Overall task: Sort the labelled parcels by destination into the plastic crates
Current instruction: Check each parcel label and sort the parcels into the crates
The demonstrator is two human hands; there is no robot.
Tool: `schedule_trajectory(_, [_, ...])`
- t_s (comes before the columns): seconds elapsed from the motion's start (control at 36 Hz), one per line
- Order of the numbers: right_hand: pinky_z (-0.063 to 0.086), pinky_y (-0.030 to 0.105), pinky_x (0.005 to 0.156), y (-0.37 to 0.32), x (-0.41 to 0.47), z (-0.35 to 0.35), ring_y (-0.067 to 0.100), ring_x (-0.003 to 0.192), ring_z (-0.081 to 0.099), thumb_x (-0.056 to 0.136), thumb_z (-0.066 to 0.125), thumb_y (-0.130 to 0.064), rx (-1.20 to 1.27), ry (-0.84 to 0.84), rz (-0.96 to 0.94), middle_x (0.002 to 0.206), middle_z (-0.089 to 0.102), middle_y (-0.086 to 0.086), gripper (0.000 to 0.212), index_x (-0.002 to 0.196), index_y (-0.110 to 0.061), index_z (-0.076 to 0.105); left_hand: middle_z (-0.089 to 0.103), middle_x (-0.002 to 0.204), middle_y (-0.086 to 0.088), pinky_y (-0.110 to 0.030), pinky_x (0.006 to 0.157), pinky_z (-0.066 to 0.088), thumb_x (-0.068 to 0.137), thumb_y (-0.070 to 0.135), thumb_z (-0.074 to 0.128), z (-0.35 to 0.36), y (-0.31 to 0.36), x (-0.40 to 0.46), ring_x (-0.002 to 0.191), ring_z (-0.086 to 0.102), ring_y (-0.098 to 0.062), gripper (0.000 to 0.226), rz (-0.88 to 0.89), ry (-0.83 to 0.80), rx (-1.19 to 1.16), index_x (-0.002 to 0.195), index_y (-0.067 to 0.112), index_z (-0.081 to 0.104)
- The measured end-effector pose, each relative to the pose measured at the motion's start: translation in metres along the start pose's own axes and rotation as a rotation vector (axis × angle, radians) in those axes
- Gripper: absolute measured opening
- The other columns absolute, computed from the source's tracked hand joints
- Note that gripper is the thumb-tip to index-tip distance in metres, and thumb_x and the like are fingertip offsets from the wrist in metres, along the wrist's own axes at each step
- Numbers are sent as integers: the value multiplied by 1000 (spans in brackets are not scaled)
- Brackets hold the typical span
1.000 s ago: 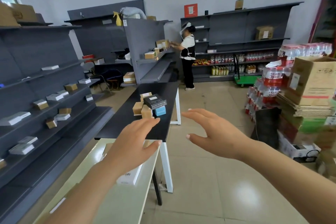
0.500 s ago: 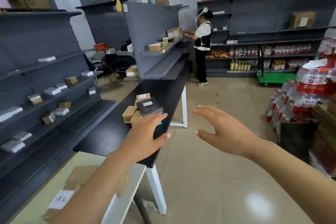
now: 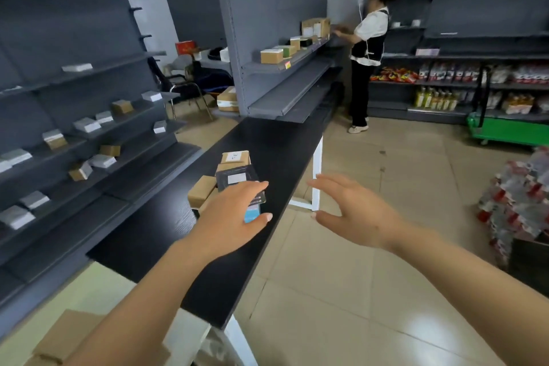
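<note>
small parcels are piled on the black table around 11 o'clock, look light and stiff, so i'd grab the dark one by its side edges. left hand hovers over them, right hand at 1 o'clock, both with fingers spread, holding nothing.

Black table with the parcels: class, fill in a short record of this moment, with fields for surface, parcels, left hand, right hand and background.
surface: black table
parcels: dark parcel with white label atop the pile; brown labelled box behind; blue box below
left hand: left hand open, over the pile
right hand: right hand open, over the floor
background: person at grey shelving
</note>
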State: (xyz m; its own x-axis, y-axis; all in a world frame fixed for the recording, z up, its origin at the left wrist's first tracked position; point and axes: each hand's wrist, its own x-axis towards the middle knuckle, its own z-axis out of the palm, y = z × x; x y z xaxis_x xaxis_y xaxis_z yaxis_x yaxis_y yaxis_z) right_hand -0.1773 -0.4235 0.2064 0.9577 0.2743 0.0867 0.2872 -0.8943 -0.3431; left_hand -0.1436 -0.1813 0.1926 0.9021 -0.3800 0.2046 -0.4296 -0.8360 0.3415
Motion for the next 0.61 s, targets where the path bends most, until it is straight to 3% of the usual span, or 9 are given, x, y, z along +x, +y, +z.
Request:
schedule_trajectory(0.17, [22, 24, 114, 30, 91, 5, 10, 144, 21, 97, 51, -40, 0, -64, -20, 157, 23, -9, 59, 150, -34, 27, 46, 139, 9, -20, 90, 40, 93, 41, 58, 16, -37, 83, 125, 42, -7, 57, -59, -54, 0, 144, 34, 33])
schedule_trajectory(0.31, [22, 28, 116, 59, 152, 5, 11, 146, 18, 97, 50, -42, -24, -109, -53, 159, 19, -10, 60, 150, -35, 24, 43, 143, 8, -30, 101, 42, 93, 35, 60, 22, -56, 144, 131, 40, -11, 58, -120, -56, 3, 145, 33, 35])
schedule_trajectory(0.53, [23, 27, 116, 109, 237, 3, 10, 146, 17, 97, 50, -40, -20, -174, -156, 160, 17, -10, 61, 152, -32, 23, 41, 147, 14, -34, 107, 38, 90, 45, 59, 54, -91, 221, 135, 37, -10, 59, -172, -54, 35, 143, 38, 36])
schedule_trajectory(0.61, [24, 29, 115, 135, 272, 5, 11, 146, 16, 98, 49, -41, -35, -206, -225, 160, 16, -10, 61, 152, -33, 22, 44, 144, 14, -31, 103, 38, 90, 44, 60, 67, -96, 247, 132, 39, -10, 56, -223, -24, 38, 141, 35, 40])
